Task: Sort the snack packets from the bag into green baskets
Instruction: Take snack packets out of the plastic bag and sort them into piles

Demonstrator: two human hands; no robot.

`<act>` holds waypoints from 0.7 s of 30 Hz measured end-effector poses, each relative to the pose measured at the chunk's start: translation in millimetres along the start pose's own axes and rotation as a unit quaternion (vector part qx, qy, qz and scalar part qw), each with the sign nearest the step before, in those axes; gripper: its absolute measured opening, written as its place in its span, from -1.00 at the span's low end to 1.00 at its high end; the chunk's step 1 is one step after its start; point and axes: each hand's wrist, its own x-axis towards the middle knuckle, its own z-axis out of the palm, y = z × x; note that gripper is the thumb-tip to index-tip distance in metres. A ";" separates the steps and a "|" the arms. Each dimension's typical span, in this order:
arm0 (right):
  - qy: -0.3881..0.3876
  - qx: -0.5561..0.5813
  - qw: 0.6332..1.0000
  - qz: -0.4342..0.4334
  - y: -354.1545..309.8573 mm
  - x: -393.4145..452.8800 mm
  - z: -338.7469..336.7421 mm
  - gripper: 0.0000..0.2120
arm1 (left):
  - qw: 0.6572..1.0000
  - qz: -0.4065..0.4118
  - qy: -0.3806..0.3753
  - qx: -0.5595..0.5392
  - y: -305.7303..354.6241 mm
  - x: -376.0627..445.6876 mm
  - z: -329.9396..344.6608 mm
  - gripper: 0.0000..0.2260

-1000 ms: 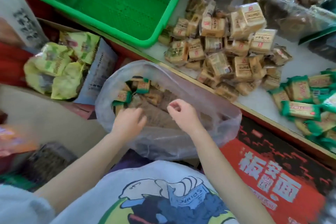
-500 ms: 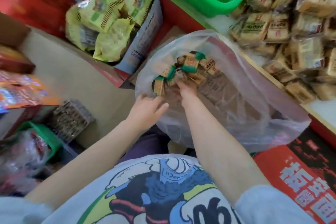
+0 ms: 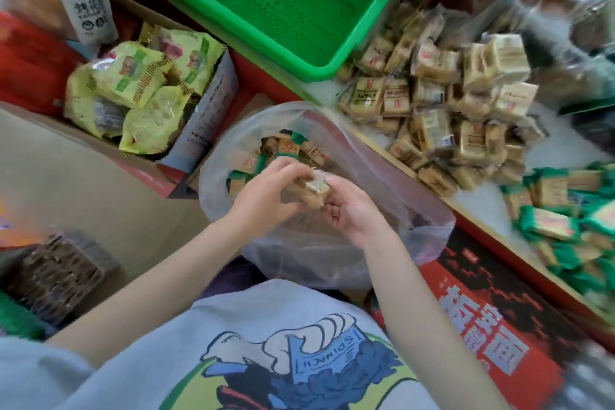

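Observation:
A clear plastic bag (image 3: 392,176) sits in front of me, with several brown and green-edged snack packets (image 3: 293,146) inside. Above its mouth my left hand (image 3: 266,196) and my right hand (image 3: 352,210) both grip a small bundle of brown snack packets (image 3: 309,190) held between them. A green basket (image 3: 276,0) stands at the top of the view, with nothing inside it.
A heap of brown packets (image 3: 439,110) lies on the white shelf (image 3: 565,150) to the right, with green packets (image 3: 559,210) beyond. A carton of yellow-green packets (image 3: 143,90) stands to the left. A red box (image 3: 499,326) lies at lower right.
My right hand has come up out of the bag with brown packets. My left hand let go of the bag's rim and joined it on the bundle. The view has swung to the right.

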 end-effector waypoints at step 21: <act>0.208 -0.011 0.963 -0.172 -132.1 40.6 -64.7 -0.80 | 0.978 -0.200 -0.021 -0.054 37.8 136.7 24.7 -0.57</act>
